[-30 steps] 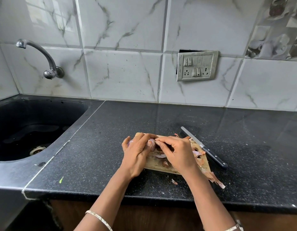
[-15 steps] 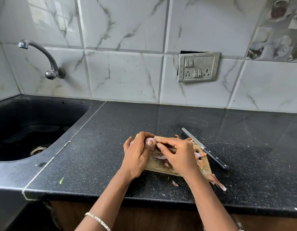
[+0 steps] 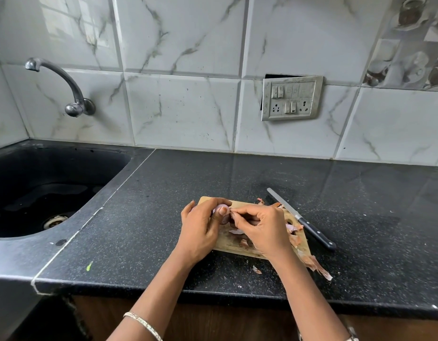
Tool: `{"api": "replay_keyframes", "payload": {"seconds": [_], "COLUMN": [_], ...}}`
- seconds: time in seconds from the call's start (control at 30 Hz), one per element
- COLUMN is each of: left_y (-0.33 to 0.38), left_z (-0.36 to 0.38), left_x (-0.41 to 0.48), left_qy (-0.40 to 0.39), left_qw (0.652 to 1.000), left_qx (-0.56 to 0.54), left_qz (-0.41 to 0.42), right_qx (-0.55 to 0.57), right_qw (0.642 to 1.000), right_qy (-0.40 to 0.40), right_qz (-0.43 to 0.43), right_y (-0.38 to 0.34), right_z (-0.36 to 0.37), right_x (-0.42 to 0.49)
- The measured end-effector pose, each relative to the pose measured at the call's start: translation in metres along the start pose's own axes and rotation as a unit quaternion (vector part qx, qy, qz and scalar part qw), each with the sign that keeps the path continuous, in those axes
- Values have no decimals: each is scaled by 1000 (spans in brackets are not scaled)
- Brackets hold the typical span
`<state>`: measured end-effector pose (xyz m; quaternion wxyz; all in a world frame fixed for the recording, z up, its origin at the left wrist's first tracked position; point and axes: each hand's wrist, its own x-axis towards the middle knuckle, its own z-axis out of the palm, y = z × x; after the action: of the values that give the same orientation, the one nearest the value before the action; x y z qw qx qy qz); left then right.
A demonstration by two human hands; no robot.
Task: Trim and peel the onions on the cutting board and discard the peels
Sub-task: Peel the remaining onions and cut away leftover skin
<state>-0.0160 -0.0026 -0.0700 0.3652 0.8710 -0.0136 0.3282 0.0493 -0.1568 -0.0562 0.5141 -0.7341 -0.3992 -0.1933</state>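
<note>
- Black speckled stone bench (image 3: pixel 144 217), white marble-look tile wall behind, wood cabinet front below the near edge.
- Near edge: both forearms come in over it; thin bangle (image 3: pixel 143 324) on the left wrist, a band just visible on the right wrist at the bottom of the picture.
- Small green fleck (image 3: pixel 89 266) on the bench close to the near edge, beside the white seam by the sink.
- Loose peels (image 3: pixel 316 265) trail off the cutting board's near right corner onto the bench; one small scrap (image 3: pixel 256 269) lies apart near the front.
- Cutting board (image 3: pixel 237 244), wooden, mid-bench, largely covered by the hands; more peel bits on its right side.
- Left hand (image 3: pixel 200 227) curled closed around a small pale purple onion (image 3: pixel 221 209) over the board's far left part, thumb pressed on it.
- Right hand (image 3: pixel 262 230) touches the onion from the right, thumb and forefinger pinched together at its skin; whether they grip a peel, cannot tell.
- Knife (image 3: pixel 301 219), black handle, lies diagonal just beside the board's right edge, blade pointing toward the wall, untouched.
- Bench right of the knife and behind the board is bare, room to move.
- Black sink (image 3: pixel 28 193) fills the left end, drain visible, well apart from the board.
- Far: curved metal tap (image 3: pixel 65 87) on the wall over the sink; switch and socket plate (image 3: pixel 291 98) on the wall behind the board.
</note>
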Motion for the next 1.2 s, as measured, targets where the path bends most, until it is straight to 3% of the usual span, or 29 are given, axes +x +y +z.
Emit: {"api": "replay_keyframes", "payload": {"seconds": [0.47, 1.2], "left_y": [-3, -1], "left_z": [0, 0], "left_x": [1, 1], "left_qy": [-11, -15], "left_qw": [1000, 1000], "left_qx": [-9, -7], "left_qz": [-3, 1], "right_qx": [2, -23], "right_qw": [999, 998], "right_qy": [-25, 41], "right_qz": [21, 41], "right_y": [0, -6], "right_z": [-3, 9], "right_x": [0, -1]}}
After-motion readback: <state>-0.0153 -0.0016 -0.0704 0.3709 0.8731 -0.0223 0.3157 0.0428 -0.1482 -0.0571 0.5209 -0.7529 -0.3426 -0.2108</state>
